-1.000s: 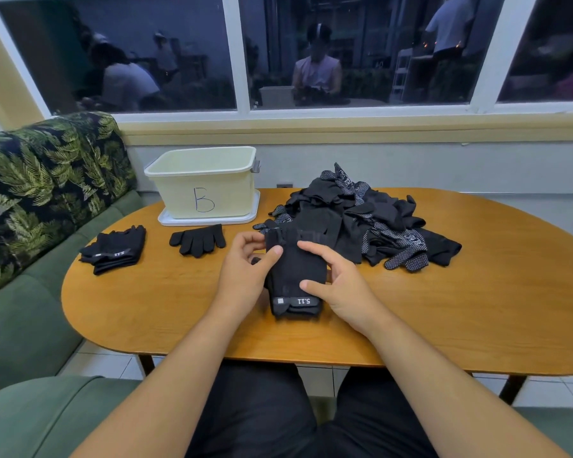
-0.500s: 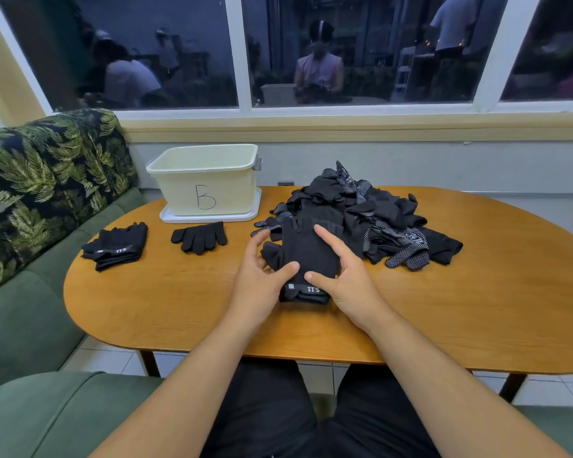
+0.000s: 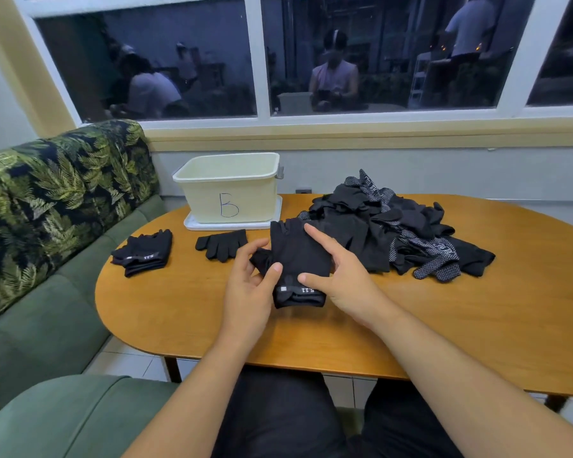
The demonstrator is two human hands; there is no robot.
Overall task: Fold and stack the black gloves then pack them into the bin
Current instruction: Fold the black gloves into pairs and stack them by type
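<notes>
Position: black glove (image 3: 298,256) over surface (image 3: 179,302) centre, just before loose pile (image 3: 394,233) | left hand (image 3: 248,285) grip pinching left edge, right hand (image 3: 341,279) grip clasping right side | likely risk: fold springing open if either grip slackens

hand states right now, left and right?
Left hand: gripping the black glove, thumb on top.
Right hand: gripping the same glove.

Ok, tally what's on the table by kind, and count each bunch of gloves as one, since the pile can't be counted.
Cream bin marked B: 1
White tray under the bin: 1
Black glove bunches: 4 (folded stack, loose gloves beside the tray, held glove bundle gripped by left hand and right hand, unsorted pile)
Total: 6
</notes>
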